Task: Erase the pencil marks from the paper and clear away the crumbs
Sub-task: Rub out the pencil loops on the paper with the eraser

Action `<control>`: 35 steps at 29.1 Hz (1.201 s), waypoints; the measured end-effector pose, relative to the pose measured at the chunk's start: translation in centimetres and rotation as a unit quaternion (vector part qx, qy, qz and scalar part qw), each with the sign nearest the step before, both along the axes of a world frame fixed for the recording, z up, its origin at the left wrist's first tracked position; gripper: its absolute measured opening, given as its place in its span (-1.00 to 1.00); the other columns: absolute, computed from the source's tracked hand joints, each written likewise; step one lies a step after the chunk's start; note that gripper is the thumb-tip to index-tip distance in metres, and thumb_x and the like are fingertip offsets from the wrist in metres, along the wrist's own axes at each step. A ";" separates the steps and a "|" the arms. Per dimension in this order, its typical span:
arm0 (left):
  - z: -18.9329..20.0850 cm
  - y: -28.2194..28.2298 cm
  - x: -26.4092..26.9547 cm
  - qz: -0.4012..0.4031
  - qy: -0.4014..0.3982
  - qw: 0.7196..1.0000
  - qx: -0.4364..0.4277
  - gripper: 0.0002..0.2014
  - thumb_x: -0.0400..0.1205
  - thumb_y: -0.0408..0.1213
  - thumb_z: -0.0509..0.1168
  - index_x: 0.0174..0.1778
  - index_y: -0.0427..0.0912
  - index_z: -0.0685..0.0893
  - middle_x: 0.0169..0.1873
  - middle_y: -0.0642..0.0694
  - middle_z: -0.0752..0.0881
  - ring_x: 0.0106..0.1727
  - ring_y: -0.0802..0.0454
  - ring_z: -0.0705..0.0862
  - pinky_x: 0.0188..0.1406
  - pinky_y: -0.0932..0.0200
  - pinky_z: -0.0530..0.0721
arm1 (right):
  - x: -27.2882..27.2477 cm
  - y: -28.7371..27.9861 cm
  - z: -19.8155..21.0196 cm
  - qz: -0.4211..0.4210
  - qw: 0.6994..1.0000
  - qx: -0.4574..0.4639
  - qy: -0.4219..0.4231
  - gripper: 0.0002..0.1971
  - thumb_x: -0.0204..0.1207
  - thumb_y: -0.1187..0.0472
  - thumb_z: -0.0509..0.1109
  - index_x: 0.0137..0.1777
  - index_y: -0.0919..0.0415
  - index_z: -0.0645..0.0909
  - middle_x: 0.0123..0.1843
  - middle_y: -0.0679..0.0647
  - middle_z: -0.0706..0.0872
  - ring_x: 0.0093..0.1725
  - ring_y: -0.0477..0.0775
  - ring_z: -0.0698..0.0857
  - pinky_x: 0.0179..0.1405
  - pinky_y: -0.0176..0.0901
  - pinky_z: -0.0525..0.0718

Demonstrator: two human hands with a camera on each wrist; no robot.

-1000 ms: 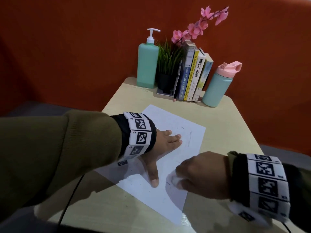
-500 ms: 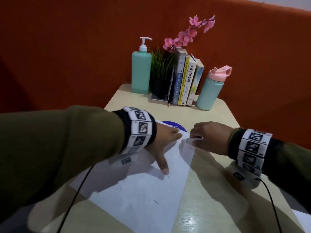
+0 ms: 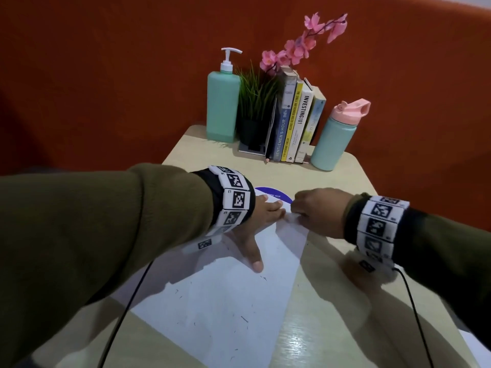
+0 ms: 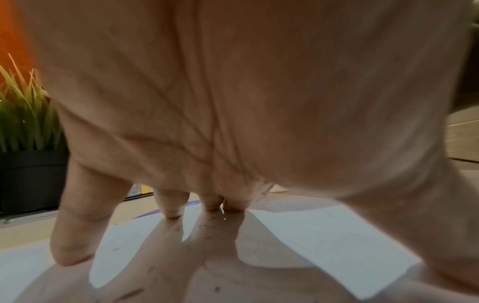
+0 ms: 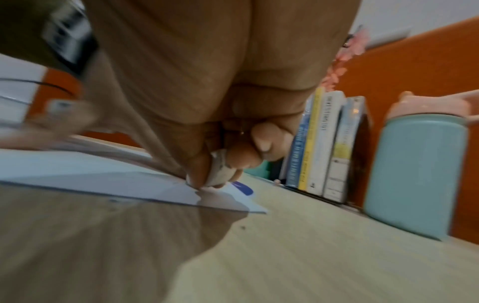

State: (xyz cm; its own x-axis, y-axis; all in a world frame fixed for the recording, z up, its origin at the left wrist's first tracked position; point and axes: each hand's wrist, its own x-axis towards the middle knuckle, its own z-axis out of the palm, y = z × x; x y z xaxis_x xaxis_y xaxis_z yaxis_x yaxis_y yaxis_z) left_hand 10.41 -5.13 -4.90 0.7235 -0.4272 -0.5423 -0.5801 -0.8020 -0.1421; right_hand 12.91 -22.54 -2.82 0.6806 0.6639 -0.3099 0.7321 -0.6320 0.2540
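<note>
A white sheet of paper (image 3: 225, 309) lies on the light wooden table (image 3: 332, 314), sprinkled with small dark eraser crumbs (image 3: 244, 318). My left hand (image 3: 255, 227) presses flat on the sheet's far part, fingers straight and thumb spread toward me; the left wrist view shows its fingertips (image 4: 171, 209) on the paper (image 4: 324, 235). My right hand (image 3: 316, 211) sits at the sheet's far corner, pinching a white eraser (image 5: 219, 170) between thumb and fingers, its tip down on the paper (image 5: 116, 180). In the head view the eraser is mostly hidden under the hand.
At the table's far edge stand a teal pump bottle (image 3: 222, 104), a potted grass plant (image 3: 255, 102), several books (image 3: 295, 120) with pink flowers behind, and a teal flask with a pink lid (image 3: 336, 136). A purple round sticker (image 3: 273, 195) peeks from under the paper. Orange wall behind.
My right hand moved with the eraser from the sheet's near right side up to its far corner. The paper shifted toward me, uncovering the purple sticker. The left hand stays pressed down.
</note>
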 end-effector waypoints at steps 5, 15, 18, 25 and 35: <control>-0.3 0.0 0.0 0.006 -0.003 1.000 -0.009 0.32 0.31 0.50 0.36 0.71 -0.05 -0.31 0.71 -0.03 -0.30 0.73 -0.13 -0.18 0.64 -0.23 -0.07 | -4.1 0.1 -1.3 0.049 0.997 0.000 0.064 -0.78 0.62 0.03 0.15 0.11 -0.02 0.61 0.10 -0.07 0.61 0.03 0.07 0.64 0.04 -0.01 0.66; -0.4 0.1 0.0 0.003 -0.009 1.000 -0.011 0.33 0.31 0.52 0.35 0.72 -0.07 -0.32 0.72 -0.04 -0.29 0.73 -0.12 -0.17 0.64 -0.22 -0.05 | -5.6 0.4 -1.2 0.060 0.994 0.015 0.085 -0.76 0.62 0.03 0.16 0.15 -0.01 0.61 0.11 -0.03 0.62 0.06 0.11 0.64 0.07 -0.03 0.62; -0.4 0.2 0.1 0.001 -0.011 1.000 -0.010 0.32 0.33 0.51 0.35 0.71 -0.08 -0.32 0.72 -0.06 -0.29 0.73 -0.14 -0.17 0.64 -0.21 -0.06 | -4.8 0.4 -0.8 0.069 0.994 0.004 0.084 -0.77 0.63 0.04 0.15 0.13 -0.01 0.60 0.08 -0.03 0.61 0.06 0.07 0.63 0.08 -0.03 0.63; -0.5 0.1 0.2 0.002 -0.005 1.000 -0.009 0.33 0.32 0.52 0.34 0.71 -0.08 -0.33 0.71 -0.06 -0.30 0.73 -0.14 -0.18 0.64 -0.22 -0.06 | -5.6 0.3 -0.9 0.054 0.996 0.003 0.070 -0.78 0.62 0.04 0.14 0.08 0.03 0.60 0.04 -0.02 0.59 0.02 0.10 0.64 -0.03 -0.11 0.58; -0.7 0.2 0.4 0.001 -0.009 1.000 -0.014 0.33 0.31 0.53 0.33 0.71 -0.07 -0.34 0.71 -0.04 -0.31 0.73 -0.13 -0.18 0.64 -0.24 -0.06 | -6.6 1.0 -0.7 0.075 0.995 -0.045 0.043 -0.74 0.63 0.10 0.13 0.22 0.02 0.57 0.14 0.01 0.59 0.07 0.16 0.66 0.05 -0.03 0.62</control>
State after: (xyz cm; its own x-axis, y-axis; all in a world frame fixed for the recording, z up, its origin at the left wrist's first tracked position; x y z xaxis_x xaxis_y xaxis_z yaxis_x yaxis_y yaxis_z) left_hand 10.77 -4.89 -5.61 0.7331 -0.4413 -0.5175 -0.5768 -0.8066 -0.1293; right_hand 6.31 -21.51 -3.49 0.5449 0.7225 -0.4256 0.8377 -0.4917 0.2377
